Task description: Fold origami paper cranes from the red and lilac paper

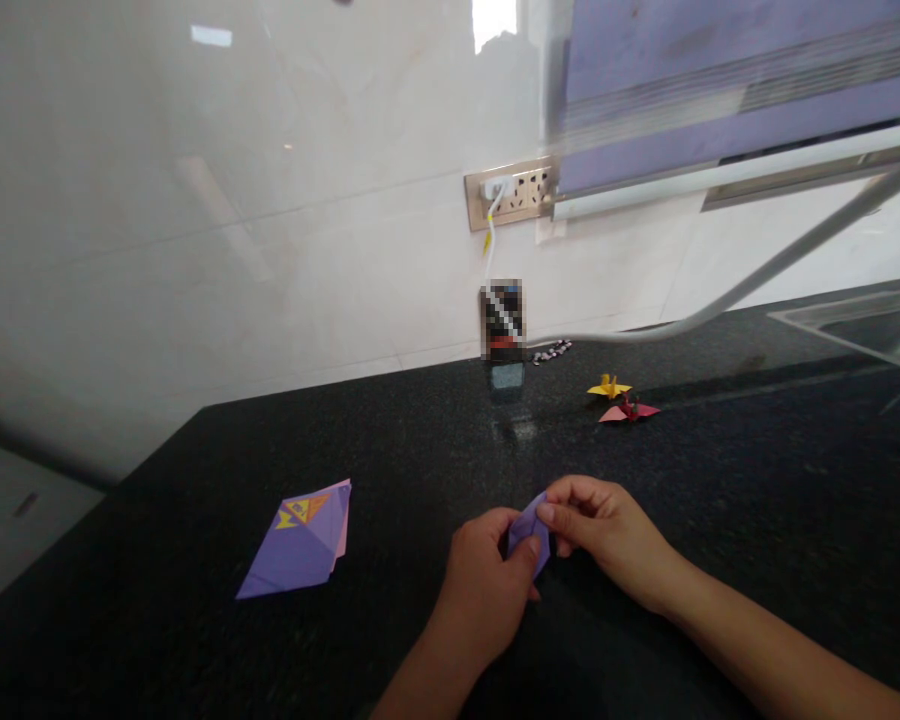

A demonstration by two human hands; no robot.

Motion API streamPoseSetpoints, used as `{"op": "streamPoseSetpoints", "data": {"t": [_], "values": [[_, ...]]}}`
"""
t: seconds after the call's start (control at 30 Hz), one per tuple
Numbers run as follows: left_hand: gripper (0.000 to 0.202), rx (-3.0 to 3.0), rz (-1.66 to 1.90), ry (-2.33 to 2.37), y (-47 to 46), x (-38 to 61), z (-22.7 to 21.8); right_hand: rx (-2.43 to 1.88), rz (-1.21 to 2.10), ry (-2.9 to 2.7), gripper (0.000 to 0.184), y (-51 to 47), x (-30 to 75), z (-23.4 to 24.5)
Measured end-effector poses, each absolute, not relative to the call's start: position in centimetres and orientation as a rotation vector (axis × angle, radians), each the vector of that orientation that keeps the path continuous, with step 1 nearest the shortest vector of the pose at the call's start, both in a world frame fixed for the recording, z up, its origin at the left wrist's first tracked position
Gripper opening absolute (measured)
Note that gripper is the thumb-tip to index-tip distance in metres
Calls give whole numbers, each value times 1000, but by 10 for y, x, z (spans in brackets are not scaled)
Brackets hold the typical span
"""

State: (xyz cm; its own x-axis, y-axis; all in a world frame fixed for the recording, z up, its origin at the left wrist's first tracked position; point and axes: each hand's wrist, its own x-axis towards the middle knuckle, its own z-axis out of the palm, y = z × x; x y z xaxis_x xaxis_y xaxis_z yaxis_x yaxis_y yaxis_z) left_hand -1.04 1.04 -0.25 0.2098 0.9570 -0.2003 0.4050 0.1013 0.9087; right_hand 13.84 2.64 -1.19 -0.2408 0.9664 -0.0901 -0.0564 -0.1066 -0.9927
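A small folded piece of purple paper point(528, 522) is held between both hands above the dark countertop. My left hand point(487, 570) grips its lower left part, thumb on top and fingers beneath. At the upper right corner of the paper, my right hand point(589, 515) pinches between thumb and forefinger. The fingers cover part of the folds. To the left lies a larger purple folded paper point(296, 550) with yellow and orange marks and a pink layer showing at its right edge.
A yellow paper crane point(609, 387) and a red-pink paper crane point(629, 410) stand on the black countertop point(405, 430). Behind, a phone point(503, 320) leans on the wall, cabled to a wall socket point(510, 193). A grey hose point(735, 290) crosses at right, near a sink edge point(832, 325).
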Motion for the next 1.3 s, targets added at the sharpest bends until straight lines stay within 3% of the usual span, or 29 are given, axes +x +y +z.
{"op": "streamPoseSetpoints", "data": {"t": [0.27, 0.47, 0.6, 0.8, 1.1, 1.3], "values": [[16, 1467, 694, 1338, 10, -9, -3, -1124, 1399, -1338, 23, 25, 137, -15], [16, 1445, 681, 1359, 10, -9, -4, -1135, 1440, -1317, 41, 29, 140, -14], [16, 1442, 719, 1359, 10, -10, -4, -1114, 1480, -1390, 24, 29, 139, -13], [22, 1392, 849, 1333, 12, -8, -3, -1099, 1533, -1482, 14, 27, 136, -17], [31, 1140, 889, 1241, 10, -3, 2, -1140, 1474, -1490, 11, 27, 137, -18], [32, 1102, 894, 1219, 13, -3, 6, -1174, 1436, -1512, 19, 25, 137, -15]]}}
